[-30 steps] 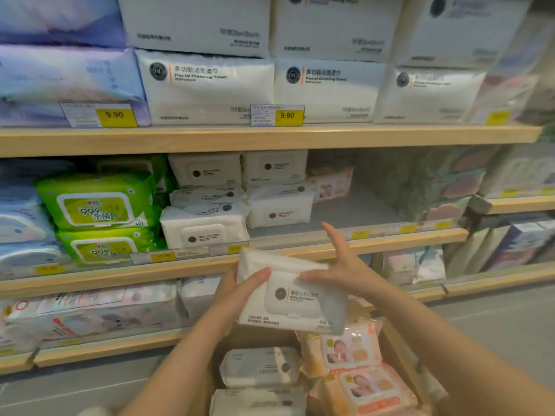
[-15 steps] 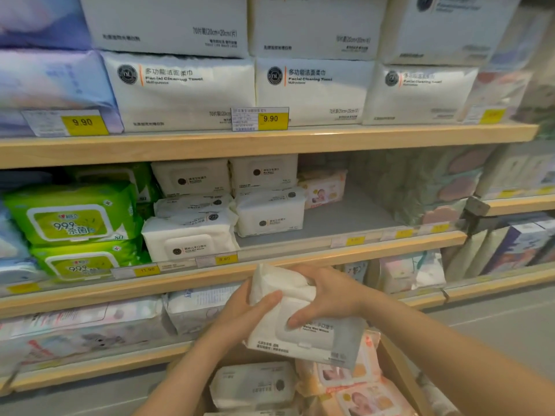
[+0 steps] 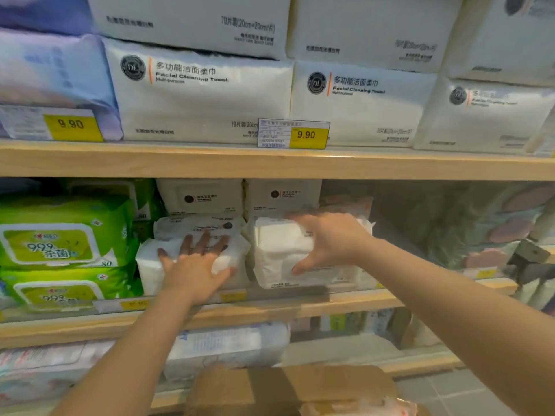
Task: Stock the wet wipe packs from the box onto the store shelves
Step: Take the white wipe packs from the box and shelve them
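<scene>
Since the earlier frames both hands have gone up from above the box to the middle shelf, and the white pack that they held together is now at the shelf front.

In the head view, this white wet wipe pack [image 3: 288,253] is soft and plain, with small dark print along its lower edge. It stands on the middle shelf [image 3: 345,301], just beside another white pack [image 3: 168,259] on its left. The right hand [image 3: 327,244] grips it, fingers over the top and thumb under the front. The left hand [image 3: 195,265] is open and lies flat with spread fingers against the neighbouring pack. Green packs [image 3: 63,244] are further left. The cardboard box [image 3: 288,385] is below, at the bottom edge.
</scene>
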A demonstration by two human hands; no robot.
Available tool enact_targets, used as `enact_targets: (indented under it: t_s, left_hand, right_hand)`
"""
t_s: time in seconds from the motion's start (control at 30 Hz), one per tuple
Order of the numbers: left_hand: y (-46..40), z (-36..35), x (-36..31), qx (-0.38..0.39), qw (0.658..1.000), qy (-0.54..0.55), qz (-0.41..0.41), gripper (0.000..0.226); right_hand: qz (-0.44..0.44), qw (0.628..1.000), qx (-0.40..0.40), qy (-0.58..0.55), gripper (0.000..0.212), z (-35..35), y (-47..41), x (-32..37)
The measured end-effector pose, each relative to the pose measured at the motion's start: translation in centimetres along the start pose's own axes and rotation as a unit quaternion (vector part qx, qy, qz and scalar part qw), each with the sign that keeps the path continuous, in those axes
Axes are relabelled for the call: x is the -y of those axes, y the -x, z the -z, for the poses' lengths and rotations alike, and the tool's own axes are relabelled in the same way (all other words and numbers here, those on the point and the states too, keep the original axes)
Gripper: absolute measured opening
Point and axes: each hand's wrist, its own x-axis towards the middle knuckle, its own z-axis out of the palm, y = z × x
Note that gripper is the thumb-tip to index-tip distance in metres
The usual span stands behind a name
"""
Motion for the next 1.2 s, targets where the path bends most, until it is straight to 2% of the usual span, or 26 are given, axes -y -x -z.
enact_targets:
  t_s: [0.1,0.17,0.27,0.37,0.43,0.53,0.7,0.97,1.2]
  left_hand:
    - [-0.1,-0.9,0.0,-0.044,0.999,-0.007,0.005,0.061]
    - [-0.2,-1.2,0.1,-0.061,0.998,-0.005,-0.002,0.06]
    - [-0.4,-1.5,0.2,-0.072,0.997,-0.003,-0.007,0.059]
    - [-0.5,-1.9,0.3,-0.085,0.996,-0.006,-0.004,0.059]
    - [-0.5,-1.9,0.3,-0.086,0.996,-0.012,-0.004,0.061]
    - [-0.5,-1.6,0.4,-0.071,0.997,-0.018,-0.001,0.081]
    - [-2.9,0.1,1.2,-0.001,1.0,-0.026,0.006,0.115]
    - [-3.9,-0.7,0.4,-0.007,0.998,-0.056,0.003,0.102]
    - [-3.6,0.3,0.0,0.036,0.998,-0.056,0.001,0.097]
  right_hand:
    - [-0.002,0.995,0.078,-0.056,0.101,-1.6,-3.6,0.3]
    - [0.0,0.992,0.096,-0.08,0.101,-2.9,-5.1,0.2]
    - [-0.001,0.994,0.089,-0.062,0.101,-4.6,-5.9,0.0]
    - [0.02,0.999,0.044,0.007,0.1,-6.5,-5.3,-0.4]
    - [0.017,1.0,0.021,0.006,0.101,-7.7,-5.1,-0.9]
    - [0.001,1.0,0.026,0.006,0.108,-8.7,-5.0,-1.3]
    - [-0.092,0.994,0.06,0.004,0.125,-9.2,-4.9,-1.3]
    - [-0.093,0.993,0.075,-0.021,0.125,-9.6,-5.4,-1.0]
    - [-0.106,0.986,0.13,0.002,0.127,-8.6,-5.9,-0.7]
